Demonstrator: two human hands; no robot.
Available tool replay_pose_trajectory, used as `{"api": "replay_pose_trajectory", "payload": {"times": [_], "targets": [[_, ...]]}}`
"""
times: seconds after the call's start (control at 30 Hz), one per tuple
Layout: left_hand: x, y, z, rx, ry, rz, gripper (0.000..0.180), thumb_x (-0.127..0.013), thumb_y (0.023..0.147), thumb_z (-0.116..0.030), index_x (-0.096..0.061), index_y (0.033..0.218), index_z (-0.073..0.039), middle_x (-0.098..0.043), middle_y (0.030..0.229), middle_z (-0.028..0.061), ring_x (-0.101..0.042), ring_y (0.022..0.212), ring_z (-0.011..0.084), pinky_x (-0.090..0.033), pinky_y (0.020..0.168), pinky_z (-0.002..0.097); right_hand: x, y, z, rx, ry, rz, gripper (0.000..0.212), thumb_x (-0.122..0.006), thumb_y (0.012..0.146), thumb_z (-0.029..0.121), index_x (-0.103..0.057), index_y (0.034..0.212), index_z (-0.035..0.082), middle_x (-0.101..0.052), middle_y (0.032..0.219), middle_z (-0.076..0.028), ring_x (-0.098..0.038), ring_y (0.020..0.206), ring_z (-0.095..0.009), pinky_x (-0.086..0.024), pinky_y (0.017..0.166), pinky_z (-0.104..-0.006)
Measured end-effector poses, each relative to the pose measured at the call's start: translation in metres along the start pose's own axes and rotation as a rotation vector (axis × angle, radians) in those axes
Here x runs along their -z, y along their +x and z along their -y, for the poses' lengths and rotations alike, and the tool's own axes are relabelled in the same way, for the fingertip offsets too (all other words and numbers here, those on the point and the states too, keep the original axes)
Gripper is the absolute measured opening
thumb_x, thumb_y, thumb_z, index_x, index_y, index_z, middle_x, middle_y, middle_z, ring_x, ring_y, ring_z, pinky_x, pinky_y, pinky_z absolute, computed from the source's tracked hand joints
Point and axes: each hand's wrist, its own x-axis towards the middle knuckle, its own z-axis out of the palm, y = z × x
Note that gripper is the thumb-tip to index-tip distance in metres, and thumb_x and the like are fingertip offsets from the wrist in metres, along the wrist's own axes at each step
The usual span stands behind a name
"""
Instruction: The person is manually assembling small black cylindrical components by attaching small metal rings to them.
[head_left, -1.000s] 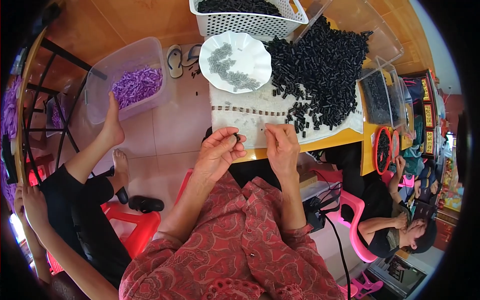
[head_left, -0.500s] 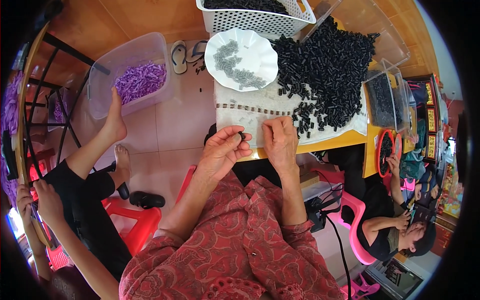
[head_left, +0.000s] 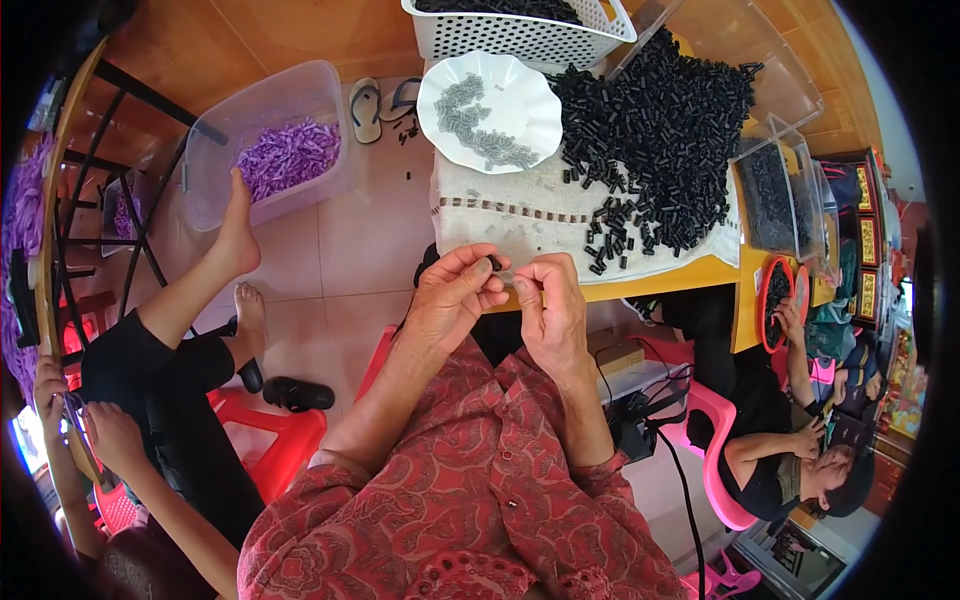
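Note:
Between the thumb and fingers of my left hand [head_left: 455,298] is a small black tube-shaped piece [head_left: 495,264], mostly covered by the fingertips. My right hand [head_left: 553,315] is pinched close beside it, its fingertips almost meeting the left ones; what it pinches is too small to name. Both hands are over the front edge of a cloth-covered table. Beyond them a white scalloped plate [head_left: 535,85] bears several small clear pieces [head_left: 500,150]. To its right a large heap of black tube pieces [head_left: 660,140] spreads over the white cloth [head_left: 480,225].
A white perforated basket [head_left: 510,42] of black pieces stands at the back. Clear bins [head_left: 775,200] are at the right, near a red-rimmed tray [head_left: 768,305] where another person reaches. At left, a translucent tub [head_left: 205,180] holds purple pieces, beside another person's leg and red stool [head_left: 290,450].
My right hand has moved from over the cloth down toward my left hand, so their fingertips now nearly touch. My left hand keeps hold of the black piece.

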Motion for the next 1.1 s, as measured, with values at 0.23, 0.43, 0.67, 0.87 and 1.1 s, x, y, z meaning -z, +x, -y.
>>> {"api": "replay_pose_trajectory", "payload": {"times": [0.23,0.43,0.67,0.87,1.1], "targets": [[-0.0019,-0.0009,0.0037,-0.041,0.050,0.018,0.023,-0.060,0.094,-0.004,-0.063,0.117,-0.002,-0.067,0.107,0.0126,-0.065,0.081,0.0135,-0.055,0.077,0.0310,-0.0033,-0.0002,0.0023,0.016,0.033,-0.035,0.011,-0.063,0.088,0.001,-0.053,0.093,0.000,-0.054,0.086,-0.015,-0.057,0.073,-0.031,-0.047,0.063,-0.0385],[-0.0026,-0.0018,0.0022,-0.057,0.057,0.021,0.024,-0.060,0.094,-0.003,-0.063,0.117,-0.002,-0.067,0.107,0.0128,-0.064,0.082,0.0137,-0.055,0.079,0.0312,-0.0012,-0.0002,0.0077,0.012,0.045,-0.053,0.010,-0.063,0.089,0.002,-0.054,0.093,0.000,-0.054,0.086,-0.015,-0.057,0.073,-0.030,-0.047,0.061,-0.0372],[-0.0033,-0.0018,0.0033,-0.060,0.071,0.019,0.024,-0.059,0.094,-0.003,-0.063,0.117,-0.001,-0.067,0.107,0.0130,-0.064,0.082,0.0137,-0.055,0.079,0.0314,-0.0038,-0.0006,0.0038,0.010,0.052,-0.053,0.009,-0.063,0.089,0.002,-0.054,0.092,0.000,-0.054,0.086,-0.014,-0.058,0.073,-0.029,-0.048,0.062,-0.0363],[-0.0021,-0.0018,0.0057,-0.067,0.065,0.046,0.024,-0.059,0.093,-0.002,-0.063,0.117,0.000,-0.067,0.106,0.0135,-0.065,0.083,0.0146,-0.057,0.081,0.0342,-0.0061,-0.0013,0.0028,0.006,0.053,-0.063,0.010,-0.064,0.088,0.002,-0.055,0.092,0.001,-0.055,0.086,-0.014,-0.058,0.072,-0.029,-0.048,0.061,-0.0365],[-0.0057,-0.0029,0.0056,-0.085,0.135,0.034,0.025,-0.059,0.093,0.000,-0.063,0.118,0.000,-0.068,0.103,0.0128,-0.066,0.086,0.0156,-0.057,0.083,0.0357,-0.0041,-0.0004,0.0048,-0.037,0.081,-0.085,0.010,-0.064,0.089,0.004,-0.055,0.090,0.000,-0.055,0.086,-0.013,-0.061,0.070,-0.025,-0.051,0.060,-0.0332]]}}
